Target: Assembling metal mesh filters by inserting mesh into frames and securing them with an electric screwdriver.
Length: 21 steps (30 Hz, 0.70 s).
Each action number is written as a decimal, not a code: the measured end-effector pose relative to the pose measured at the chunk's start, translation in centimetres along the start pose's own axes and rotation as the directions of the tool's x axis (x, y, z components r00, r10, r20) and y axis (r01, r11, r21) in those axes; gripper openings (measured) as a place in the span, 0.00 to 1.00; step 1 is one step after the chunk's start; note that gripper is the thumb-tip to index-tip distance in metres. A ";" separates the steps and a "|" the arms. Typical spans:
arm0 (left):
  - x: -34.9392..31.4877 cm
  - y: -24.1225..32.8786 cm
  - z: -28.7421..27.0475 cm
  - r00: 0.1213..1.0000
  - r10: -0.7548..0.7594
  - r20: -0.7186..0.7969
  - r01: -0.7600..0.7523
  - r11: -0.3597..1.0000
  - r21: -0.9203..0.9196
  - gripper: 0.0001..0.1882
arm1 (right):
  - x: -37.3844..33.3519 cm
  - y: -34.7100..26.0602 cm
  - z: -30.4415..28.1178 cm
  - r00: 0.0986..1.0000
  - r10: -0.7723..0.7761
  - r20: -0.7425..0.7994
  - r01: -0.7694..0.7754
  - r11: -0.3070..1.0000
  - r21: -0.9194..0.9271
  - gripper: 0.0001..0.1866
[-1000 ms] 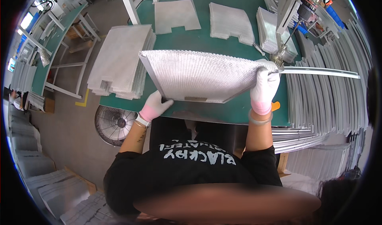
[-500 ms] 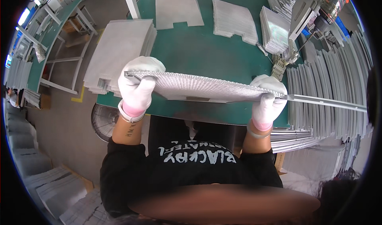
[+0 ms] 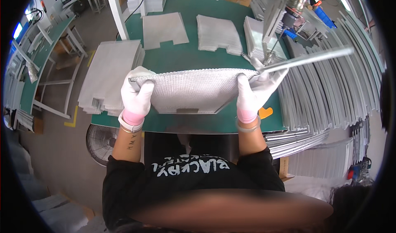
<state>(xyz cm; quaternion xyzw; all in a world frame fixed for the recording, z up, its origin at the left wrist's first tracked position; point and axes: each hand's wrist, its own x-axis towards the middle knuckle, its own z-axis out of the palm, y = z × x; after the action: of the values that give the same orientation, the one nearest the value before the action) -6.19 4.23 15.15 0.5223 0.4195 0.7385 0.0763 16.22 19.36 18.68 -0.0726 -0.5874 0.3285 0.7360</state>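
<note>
Both of my hands wear white gloves with pink cuffs. Between them a silvery mesh filter panel (image 3: 189, 88) is lifted over the front of the green table, tilted and slightly bowed. My left hand (image 3: 137, 95) is closed on its left edge, thumb on the near face; a small metal channel end shows there. My right hand (image 3: 256, 93) pinches the right corner with the thumb, its other fingers stretched behind. From that corner a thin metal frame strip (image 3: 311, 59) sticks out to the right, slanting up and away. Whether the strip is joined to the panel, I cannot tell.
A tall stack of mesh sheets (image 3: 108, 70) lies left on the table (image 3: 169, 62). Farther back are a notched sheet (image 3: 165, 29) and more piles (image 3: 218, 33). A machine arm (image 3: 274, 16) stands back right. Metal strips (image 3: 326, 88) crowd the right side; a fan (image 3: 99, 144) sits below left.
The panel has tipped so more of its face shows. My right hand has moved left and up, its fingers opening out, and the strip has swung from level to slanting upward. The view has shifted.
</note>
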 end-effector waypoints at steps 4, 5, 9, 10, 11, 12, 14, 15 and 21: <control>-0.3 -0.3 -0.4 0.999 -0.025 -0.020 0.025 1.000 -0.007 0.07 | 2.0 -0.3 -3.7 0.883 0.132 0.451 -0.010 0.965 -0.264 0.42; -0.2 -0.3 -0.4 0.999 -0.037 -0.015 0.037 0.999 -0.011 0.07 | 3.7 -1.5 -3.9 0.823 0.107 0.557 0.112 0.932 -0.345 0.31; -0.2 0.2 0.3 0.980 -0.169 -0.107 0.167 0.985 -0.032 0.09 | 8.6 -3.6 -4.2 0.488 0.079 0.869 0.285 0.927 -0.244 0.24; -0.3 0.2 0.2 0.981 -0.166 -0.103 0.163 0.986 -0.031 0.09 | 9.3 -4.3 -4.0 0.399 0.129 0.908 0.283 0.924 -0.256 0.21; -0.4 -0.1 -0.4 0.984 -0.174 -0.045 0.171 0.982 -0.075 0.11 | 9.8 -4.9 -3.4 0.398 0.124 0.909 0.288 0.924 -0.252 0.21; -0.4 -0.1 -0.9 0.984 -0.180 0.013 0.180 0.977 -0.117 0.13 | 10.1 -5.5 -2.6 0.357 0.156 0.921 0.317 0.907 -0.277 0.24; 0.2 0.9 -2.1 0.972 -0.221 0.080 0.224 0.974 -0.039 0.11 | 10.2 -6.4 -1.4 0.314 0.187 0.931 0.351 0.888 -0.297 0.27; 0.6 1.6 -2.5 0.952 -0.271 0.142 0.268 0.962 0.044 0.09 | 10.2 -6.7 -0.8 0.284 0.228 0.931 0.384 0.863 -0.329 0.29; 2.0 3.5 -1.2 0.970 -0.154 0.188 0.145 0.988 0.061 0.04 | 11.5 -7.0 1.4 -0.108 0.207 0.972 0.560 0.821 -0.113 0.36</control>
<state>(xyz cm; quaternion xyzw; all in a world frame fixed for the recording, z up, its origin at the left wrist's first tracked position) -6.99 2.46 18.85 0.5595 0.4654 0.6669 0.1598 18.81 20.09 32.01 0.0865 -0.9949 -0.0050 0.0512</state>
